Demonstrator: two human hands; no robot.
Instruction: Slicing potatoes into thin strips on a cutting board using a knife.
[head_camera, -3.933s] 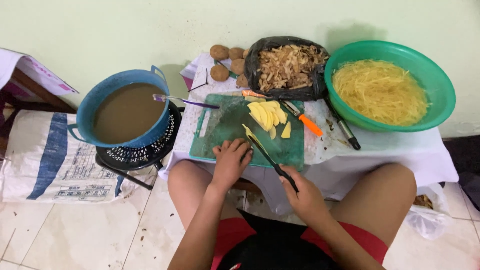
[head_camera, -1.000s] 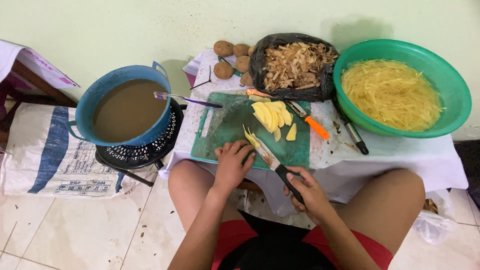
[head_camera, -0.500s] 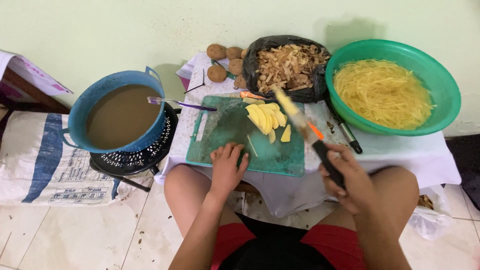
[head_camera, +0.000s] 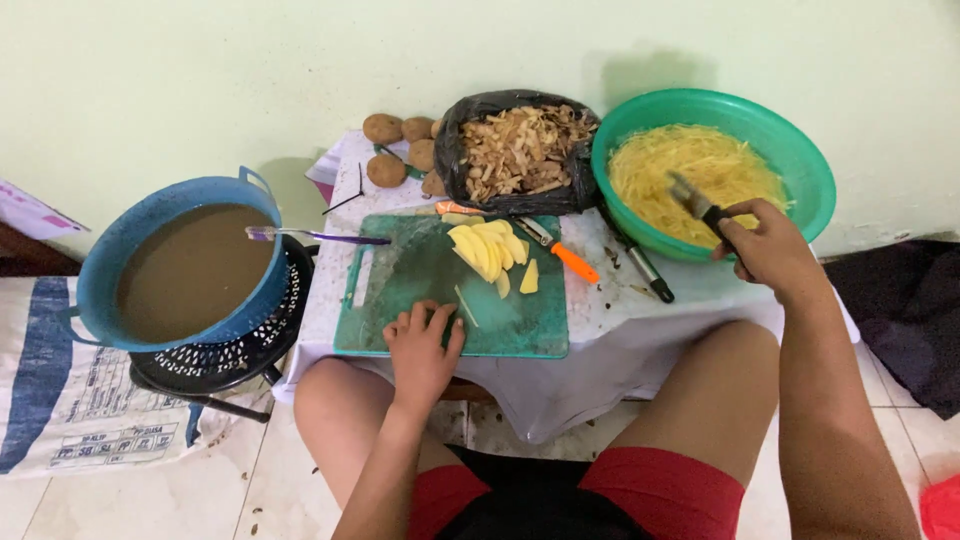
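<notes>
My right hand (head_camera: 768, 242) grips a black-handled knife (head_camera: 697, 202), its blade held over the green bowl (head_camera: 810, 165) full of thin yellow potato strips (head_camera: 690, 165). My left hand (head_camera: 422, 345) rests flat on the near edge of the green cutting board (head_camera: 410, 280), fingers spread, holding nothing. A pile of yellow potato slices (head_camera: 484, 246) lies at the board's far side, with one thin strip (head_camera: 466, 305) just beyond my left fingers.
A black bag of peels (head_camera: 515, 148) and several unpeeled potatoes (head_camera: 400, 145) sit at the back. An orange-handled peeler (head_camera: 560, 252) and a black-handled tool (head_camera: 640, 262) lie right of the board. A blue pot of brown liquid (head_camera: 185, 265) stands on a black stool at left.
My right hand lifted the knife with cut strips off the board and swung it right, over the green bowl. My left hand stayed on the board. The camera shifted right.
</notes>
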